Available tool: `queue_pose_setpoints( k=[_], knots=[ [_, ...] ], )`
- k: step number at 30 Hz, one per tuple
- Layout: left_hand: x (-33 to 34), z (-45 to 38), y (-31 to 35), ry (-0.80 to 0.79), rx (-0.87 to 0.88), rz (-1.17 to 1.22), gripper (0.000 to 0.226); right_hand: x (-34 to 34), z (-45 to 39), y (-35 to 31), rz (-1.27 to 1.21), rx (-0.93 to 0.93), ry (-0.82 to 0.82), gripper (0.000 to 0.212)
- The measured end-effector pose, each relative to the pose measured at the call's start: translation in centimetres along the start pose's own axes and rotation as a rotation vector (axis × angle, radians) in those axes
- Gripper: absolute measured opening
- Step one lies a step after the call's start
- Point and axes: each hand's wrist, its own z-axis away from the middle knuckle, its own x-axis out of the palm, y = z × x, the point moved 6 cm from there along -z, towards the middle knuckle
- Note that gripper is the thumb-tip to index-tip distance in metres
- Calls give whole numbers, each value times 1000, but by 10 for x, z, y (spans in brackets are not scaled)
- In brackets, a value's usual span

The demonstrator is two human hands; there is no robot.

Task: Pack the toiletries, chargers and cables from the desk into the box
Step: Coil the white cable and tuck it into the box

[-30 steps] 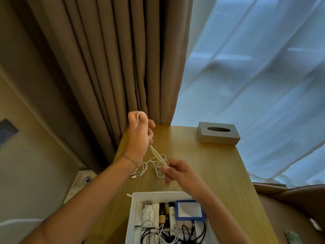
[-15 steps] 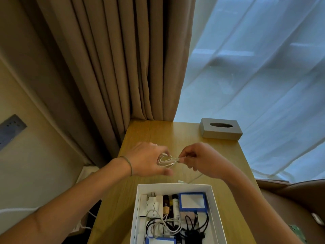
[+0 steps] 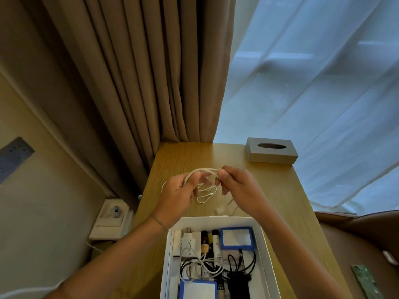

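Two bare hands meet above a wooden surface, sharing a thin white cable. The left hand is curled, thumb and fingers closed around gathered loops of the cable. The right hand pinches the same bundle between thumb and fingertips just beside it, the two hands nearly touching. Both forearms reach forward from the bottom of the view, wrists slightly raised. Loose turns of cable hang below the hands, and a small white plug end trails onto the surface.

The cable looks light, limp and springy, likely to uncoil if released, so gripping the whole bundle across its loops seems wisest.

Directly below the hands sits an open white box, already holding chargers, small bottles and tangled black and white cables. A grey tissue box rests at the far edge, well apart.
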Motion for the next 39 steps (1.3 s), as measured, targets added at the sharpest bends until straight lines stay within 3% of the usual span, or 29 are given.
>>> queue_pose_setpoints(
  k=[11,15,19,23,27,30,33,35,37,39],
  knots=[
    [6,-12,5,224,-170,552,47,67,15,14,-310,107,48,43],
    [-1,-21,6,327,-155,436,42,82,27,16,-408,154,-89,21],
    [-7,-22,13,339,8,23,40,84,39,22,-461,288,-188,13],
    [-5,-18,20,219,178,-346,30,67,43,24,-215,383,-237,14],
    [4,-17,15,35,264,-564,36,37,34,21,-79,387,-121,10],
    [13,-16,1,-185,247,-637,56,27,31,19,-256,418,-105,12],
    [13,-17,-21,-437,131,-658,59,33,35,25,-552,550,-189,19],
    [12,-12,-38,-579,58,-807,67,39,38,31,-640,613,-236,17],
    [13,-6,-51,-633,90,-1080,69,47,41,35,-621,625,-260,13],
    [16,-5,-56,-590,162,-1191,54,54,42,39,-576,622,-253,13]
  ],
)
